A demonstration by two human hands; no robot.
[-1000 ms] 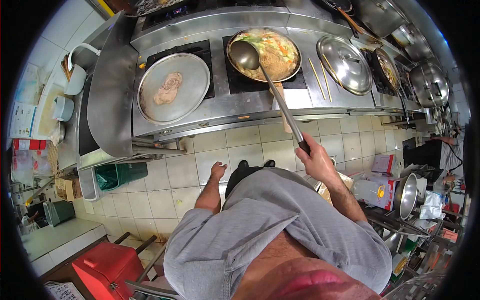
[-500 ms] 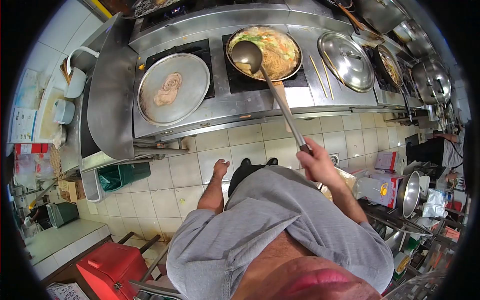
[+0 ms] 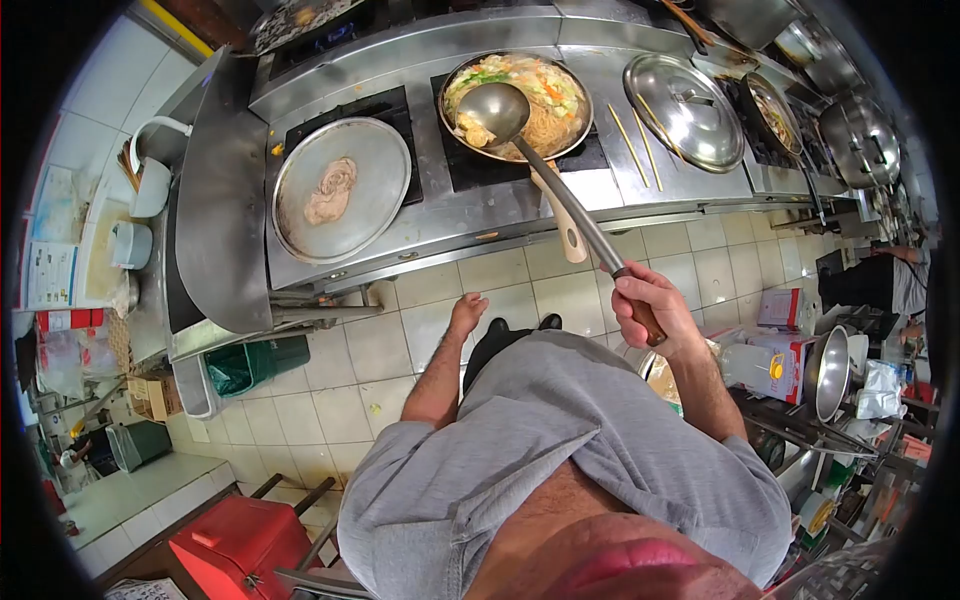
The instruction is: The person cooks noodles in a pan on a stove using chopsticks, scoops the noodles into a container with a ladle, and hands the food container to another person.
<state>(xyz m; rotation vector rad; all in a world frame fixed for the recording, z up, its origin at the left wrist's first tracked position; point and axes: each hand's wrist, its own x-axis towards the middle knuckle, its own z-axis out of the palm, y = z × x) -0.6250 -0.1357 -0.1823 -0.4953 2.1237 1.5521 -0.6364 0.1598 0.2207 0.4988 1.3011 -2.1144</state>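
Ladle (image 3: 560, 196) bowl's over the noodle pan (image 3: 589, 118), right hand (image 3: 652, 308) fingers wrapped round its handle (image 3: 596, 241), left hand (image 3: 468, 312) loosely curled, so probably stirring, next move needs a steady wrist imo.

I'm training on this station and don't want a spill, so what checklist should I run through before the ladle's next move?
1. Right hand firmly on the ladle: ok, fingers wrap its brown grip.
2. Ladle bowl within the rim of the pan: ok. Whether it touches the food: cannot tell.
3. Left hand free: ok, nothing seen in it.
4. Lid off: ok, it lies to the right on the stove.
5. Pan handle out of bumping range: not ok, it juts past the stove's front edge.
6. Flame under the pan: cannot tell, hidden.
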